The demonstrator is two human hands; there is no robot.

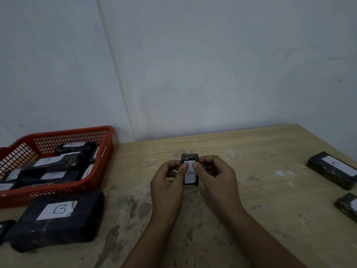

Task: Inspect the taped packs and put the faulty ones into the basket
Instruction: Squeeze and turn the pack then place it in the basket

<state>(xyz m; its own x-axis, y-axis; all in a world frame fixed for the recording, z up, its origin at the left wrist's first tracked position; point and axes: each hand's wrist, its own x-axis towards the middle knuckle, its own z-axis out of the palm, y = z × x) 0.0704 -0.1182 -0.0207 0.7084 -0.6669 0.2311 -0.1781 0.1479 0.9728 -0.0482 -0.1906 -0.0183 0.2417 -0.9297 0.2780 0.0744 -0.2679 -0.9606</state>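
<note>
Above the table's middle, a small black taped pack (190, 174) with a white handwritten label is held between both hands. My left hand (167, 183) grips its left side, thumb on the label. My right hand (215, 176) grips its right side, thumb tip on the label's top edge. The red mesh basket (100, 163) stands at the left and holds several black labelled packs. A large black pack marked B (58, 219) lies in front of the basket.
Two black packs lie at the right edge, one labelled C (333, 169) and one cut off by the frame (347, 206). Another dark pack (4, 228) pokes in at the far left. The wooden table (260, 200) meets a pale wall behind.
</note>
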